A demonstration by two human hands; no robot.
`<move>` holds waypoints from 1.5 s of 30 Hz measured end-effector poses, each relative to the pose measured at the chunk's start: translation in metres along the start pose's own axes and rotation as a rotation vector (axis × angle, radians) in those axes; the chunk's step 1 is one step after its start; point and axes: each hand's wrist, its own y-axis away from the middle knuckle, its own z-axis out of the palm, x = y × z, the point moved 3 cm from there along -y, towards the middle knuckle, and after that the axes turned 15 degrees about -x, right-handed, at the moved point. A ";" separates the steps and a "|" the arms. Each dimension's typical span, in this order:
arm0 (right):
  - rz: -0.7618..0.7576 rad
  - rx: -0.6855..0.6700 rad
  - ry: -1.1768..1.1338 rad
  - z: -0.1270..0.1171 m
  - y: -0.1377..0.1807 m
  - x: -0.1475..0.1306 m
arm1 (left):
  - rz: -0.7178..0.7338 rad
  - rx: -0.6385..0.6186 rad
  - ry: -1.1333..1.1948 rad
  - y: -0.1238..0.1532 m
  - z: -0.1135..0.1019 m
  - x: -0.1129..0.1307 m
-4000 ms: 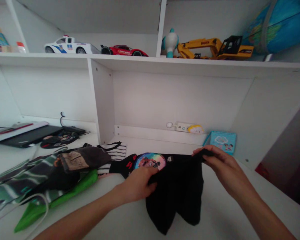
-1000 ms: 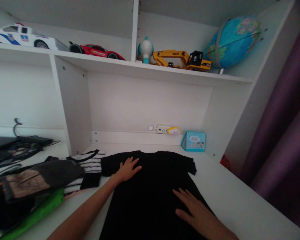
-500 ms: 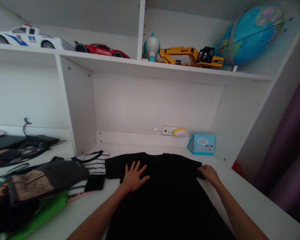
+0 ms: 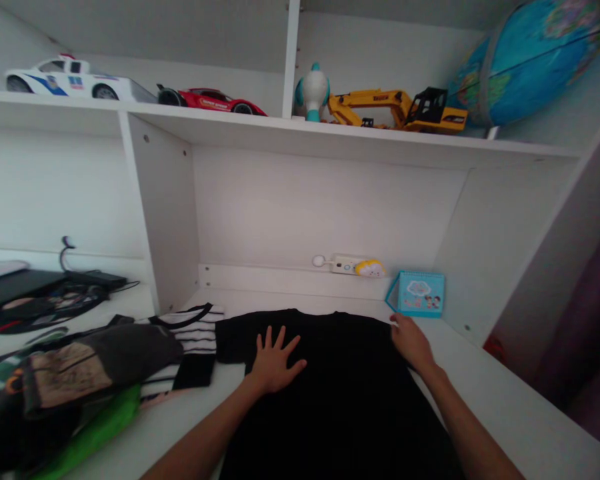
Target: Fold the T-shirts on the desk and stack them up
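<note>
Your left hand (image 4: pixel 275 365) lies palm down with its fingers spread wide, at the ten o'clock part of the black shirt (image 4: pixel 340 393), its forearm running back toward seven. Your right hand (image 4: pixel 414 343) is at the shirt's one o'clock edge, fingers curled together at the sleeve; whether they pinch the cloth is hidden from you. That forearm comes up from five o'clock. The shirt is spread on the bench (image 4: pixel 520 393) straight in front of you, collar toward twelve. Half a second ago your right hand had the sleeve's end, which stuck out past the shoulder; now less sleeve shows and the hand is closer in. Your left hand has stayed on the same patch. Beyond, at one o'clock, stands the blue desk calendar (image 4: pixel 420 295); at ten o'clock, the striped shirt (image 4: pixel 200 333) touches the black left sleeve.
</note>
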 end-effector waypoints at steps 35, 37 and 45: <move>-0.151 -0.330 0.060 0.092 -0.013 -0.152 | 0.033 -0.031 0.007 0.002 0.003 0.012; -0.158 -0.334 0.063 0.087 -0.006 -0.154 | 0.034 -0.020 0.009 0.002 0.004 0.012; -0.318 -0.422 0.074 0.074 0.060 -0.144 | 0.028 -0.005 -0.001 0.000 0.008 0.010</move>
